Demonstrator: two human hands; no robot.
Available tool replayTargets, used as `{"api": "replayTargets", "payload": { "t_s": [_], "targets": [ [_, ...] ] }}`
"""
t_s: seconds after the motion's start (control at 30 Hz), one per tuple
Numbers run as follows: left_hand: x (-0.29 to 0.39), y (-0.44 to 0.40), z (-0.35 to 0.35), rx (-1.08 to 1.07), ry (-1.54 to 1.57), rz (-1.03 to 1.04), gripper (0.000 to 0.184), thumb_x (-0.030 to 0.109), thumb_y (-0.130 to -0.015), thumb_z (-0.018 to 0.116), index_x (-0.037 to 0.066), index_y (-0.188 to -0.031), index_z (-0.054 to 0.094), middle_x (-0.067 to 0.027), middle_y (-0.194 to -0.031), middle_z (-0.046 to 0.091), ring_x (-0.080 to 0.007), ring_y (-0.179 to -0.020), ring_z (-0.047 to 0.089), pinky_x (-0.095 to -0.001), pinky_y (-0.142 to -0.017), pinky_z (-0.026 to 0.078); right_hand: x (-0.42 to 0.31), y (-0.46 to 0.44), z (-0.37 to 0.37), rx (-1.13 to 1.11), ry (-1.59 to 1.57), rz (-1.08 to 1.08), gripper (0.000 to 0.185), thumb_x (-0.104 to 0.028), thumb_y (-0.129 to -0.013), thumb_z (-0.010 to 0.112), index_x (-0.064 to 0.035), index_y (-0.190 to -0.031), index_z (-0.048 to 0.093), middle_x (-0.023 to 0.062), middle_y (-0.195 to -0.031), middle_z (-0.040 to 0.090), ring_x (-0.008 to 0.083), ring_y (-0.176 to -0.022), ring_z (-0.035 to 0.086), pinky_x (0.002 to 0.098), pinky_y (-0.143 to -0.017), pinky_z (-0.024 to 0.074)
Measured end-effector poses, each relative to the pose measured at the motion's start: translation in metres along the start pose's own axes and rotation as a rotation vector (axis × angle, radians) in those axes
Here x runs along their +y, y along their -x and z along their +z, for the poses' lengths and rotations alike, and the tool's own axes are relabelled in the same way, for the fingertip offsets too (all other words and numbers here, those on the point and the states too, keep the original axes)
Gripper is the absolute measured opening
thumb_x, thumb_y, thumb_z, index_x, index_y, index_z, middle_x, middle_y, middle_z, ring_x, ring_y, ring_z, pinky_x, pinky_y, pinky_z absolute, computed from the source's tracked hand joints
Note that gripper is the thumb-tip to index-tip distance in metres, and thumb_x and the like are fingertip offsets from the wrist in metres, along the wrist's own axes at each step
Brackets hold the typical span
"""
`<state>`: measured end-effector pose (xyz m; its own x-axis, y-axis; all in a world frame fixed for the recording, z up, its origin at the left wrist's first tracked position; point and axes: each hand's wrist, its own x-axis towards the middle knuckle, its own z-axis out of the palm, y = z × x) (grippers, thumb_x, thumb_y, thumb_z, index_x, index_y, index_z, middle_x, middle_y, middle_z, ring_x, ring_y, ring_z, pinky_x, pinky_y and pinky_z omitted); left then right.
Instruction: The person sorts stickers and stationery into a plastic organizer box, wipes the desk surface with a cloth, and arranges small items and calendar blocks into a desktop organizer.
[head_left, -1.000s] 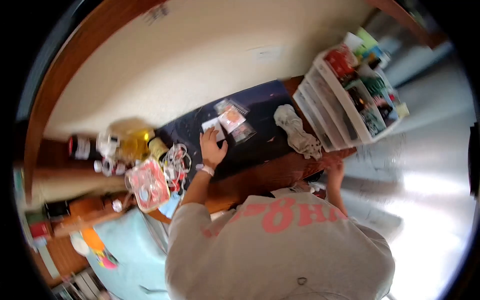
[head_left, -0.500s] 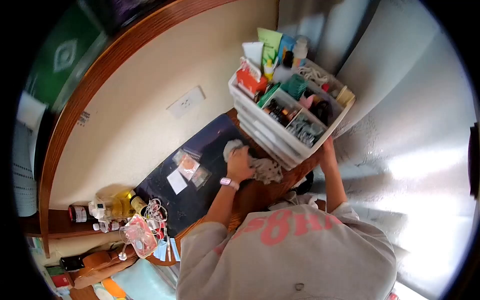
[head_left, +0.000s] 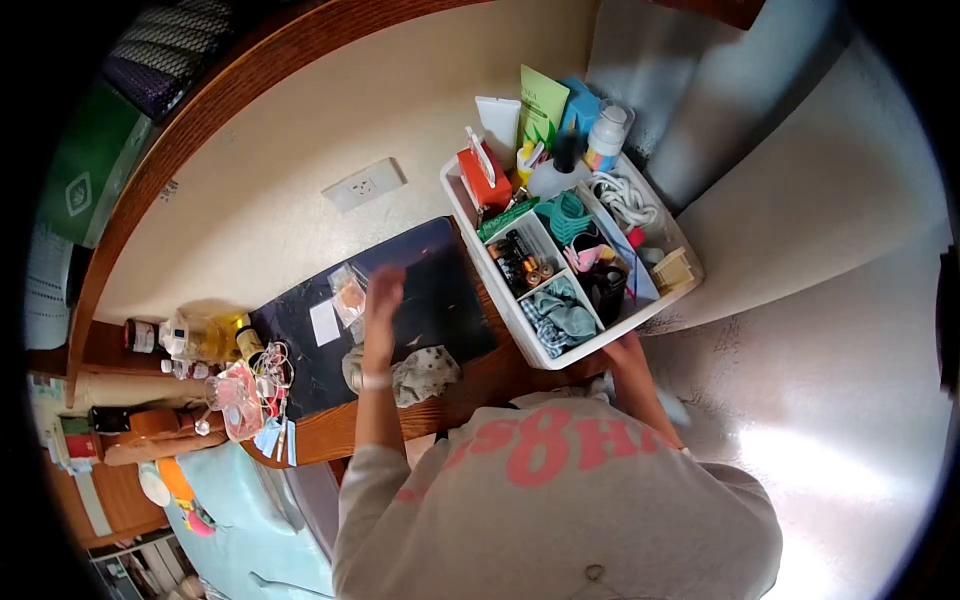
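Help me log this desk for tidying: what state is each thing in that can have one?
Box: open-topped, filled
Wall socket: nothing plugged in
Cloth: crumpled
White cord: bundled
Cables: tangled
Green tube: upright
White card: flat on the mat
Left hand: over the mat, blurred, holding nothing visible
Right hand: at the box's edge, partly hidden

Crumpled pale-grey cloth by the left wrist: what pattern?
Small dark spots, scattered over the crumpled pale-grey cloth; shows best in the head view.
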<state>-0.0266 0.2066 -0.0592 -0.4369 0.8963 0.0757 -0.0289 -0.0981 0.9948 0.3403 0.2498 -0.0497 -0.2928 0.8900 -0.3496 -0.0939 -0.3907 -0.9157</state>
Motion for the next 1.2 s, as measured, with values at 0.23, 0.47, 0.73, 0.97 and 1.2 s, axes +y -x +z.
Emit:
{"api": "replayTargets", "payload": {
  "t_s": [0.23,0.47,0.73,0.97,1.2],
  "targets": [
    [0.047,-0.146,0.115,-0.231,0.525,-0.132,0.06,0.047,-0.089,0.035,-0.003,-0.121,0.04,-0.0153,-0.115,0.052,-0.022,-0.106,0.05,-0.0304,-0.093,0.035,-0.024,-0.004,-0.02,0.058,-0.209,0.078,0.024,-0.023,-0.086,0.048,-0.005,-0.102,0.045,0.0055,-0.092,0.052,0.0159,-0.092,0.051,0.0309,-0.078,0.0419],
    [0.045,-0.141,0.117,-0.317,0.645,-0.132,0.061,0.05,-0.088,0.031,-0.005,-0.102,0.055,-0.0142,-0.094,0.061,-0.0206,-0.084,0.059,-0.0307,-0.081,0.044,-0.031,-0.013,0.0,0.209,-0.255,-0.047,0.052,-0.044,-0.088,0.038,-0.0013,-0.118,0.04,0.0108,-0.108,0.049,0.0207,-0.094,0.049,0.0315,-0.078,0.0378],
    [0.054,-0.071,0.107,0.103,0.7,-0.085,0.056,0.048,-0.088,0.035,-0.004,-0.094,0.055,-0.0121,-0.09,0.06,-0.0201,-0.084,0.056,-0.0299,-0.08,0.043,-0.066,-0.043,-0.007,0.108,-0.139,-0.111,0.057,-0.045,-0.089,0.034,-0.0011,-0.125,0.033,0.0114,-0.121,0.044,0.0225,-0.108,0.046,0.0328,-0.093,0.0349],
    [0.061,-0.035,0.114,0.286,0.499,0.05,0.048,0.041,-0.091,0.032,-0.002,-0.106,0.049,-0.0094,-0.102,0.056,-0.0179,-0.095,0.052,-0.0291,-0.086,0.038,-0.077,-0.112,-0.021,0.058,-0.196,-0.223,0.057,-0.045,-0.089,0.035,-0.0009,-0.125,0.033,0.0117,-0.121,0.044,0.0227,-0.109,0.045,0.0328,-0.093,0.0347],
    [0.047,-0.052,0.1,-0.03,0.539,-0.157,0.045,0.037,-0.092,0.033,0.0,-0.115,0.046,-0.0095,-0.111,0.053,-0.0205,-0.104,0.049,-0.0325,-0.093,0.035,-0.087,-0.118,-0.047,0.079,-0.213,-0.267,0.057,-0.044,-0.089,0.035,-0.0006,-0.125,0.033,0.012,-0.121,0.045,0.023,-0.109,0.045,0.0329,-0.093,0.0345]
  ]
}}
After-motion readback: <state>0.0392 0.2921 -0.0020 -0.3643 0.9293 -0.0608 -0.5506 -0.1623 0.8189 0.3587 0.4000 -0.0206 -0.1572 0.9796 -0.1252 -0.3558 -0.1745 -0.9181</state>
